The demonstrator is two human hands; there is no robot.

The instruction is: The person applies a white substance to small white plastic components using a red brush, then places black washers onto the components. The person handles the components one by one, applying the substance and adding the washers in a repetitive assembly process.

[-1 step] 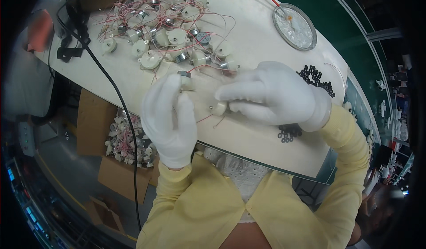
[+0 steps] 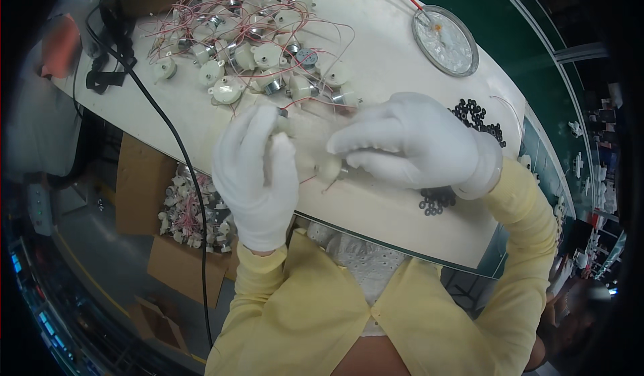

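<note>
My left hand (image 2: pixel 253 175), in a white glove, is closed with its fingertips on a small motor (image 2: pixel 282 126) that has a pale housing and a grey end. My right hand (image 2: pixel 406 141), also gloved, has its fingers bent together over the table. Just below its fingertips is a second pale motor (image 2: pixel 327 169), smeared by motion, with thin red wire beside it. Whether the fingertips touch that motor or pinch something smaller I cannot tell. A heap of similar motors (image 2: pixel 228 89) with tangled red wires lies beyond my hands.
Small black rings (image 2: pixel 473 114) lie right of my right hand, more rings (image 2: pixel 437 201) below it. A round dish (image 2: pixel 459 54) holding something clear stands far right. A black cable (image 2: pixel 171 128) crosses the left side. An open carton (image 2: pixel 137 188) of motors sits below the table's left edge.
The motor below my right fingertips has turned and blurred, its shaft now toward the right. My left fingers have closed further over their motor.
</note>
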